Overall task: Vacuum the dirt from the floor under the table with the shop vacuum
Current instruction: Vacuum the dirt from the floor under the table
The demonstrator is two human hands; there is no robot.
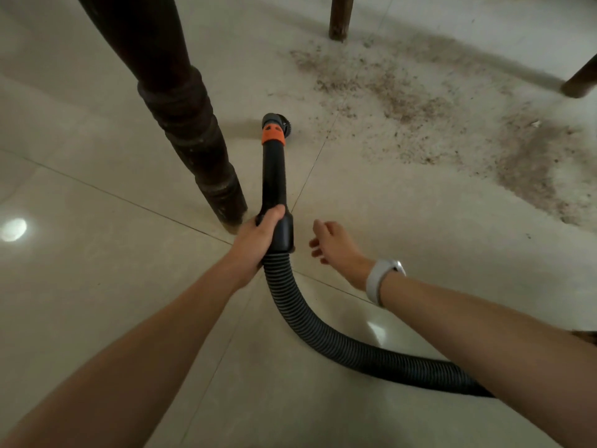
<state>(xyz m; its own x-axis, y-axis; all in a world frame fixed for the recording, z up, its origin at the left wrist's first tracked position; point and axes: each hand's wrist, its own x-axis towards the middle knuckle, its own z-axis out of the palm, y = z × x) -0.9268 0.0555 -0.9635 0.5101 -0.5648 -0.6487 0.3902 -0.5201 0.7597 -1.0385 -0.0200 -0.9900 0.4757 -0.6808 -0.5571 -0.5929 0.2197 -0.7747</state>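
My left hand [258, 236] grips the black vacuum wand [274, 176] at its lower end, where the ribbed hose [323, 331] joins it. The wand points away from me and ends in an orange collar [273, 134] and a round brush nozzle [279, 122] that sits on the pale tile floor. My right hand [334, 242] hovers just right of the wand with loosely curled fingers and holds nothing. Brown dirt [403, 98] is scattered over the tiles to the right of the nozzle, stretching to the far right.
A thick dark table leg [190, 124] stands just left of the wand. Two more legs stand at the back [339, 17] and at the far right [581, 80]. The hose trails off to the lower right under my right forearm. A white band is on my right wrist.
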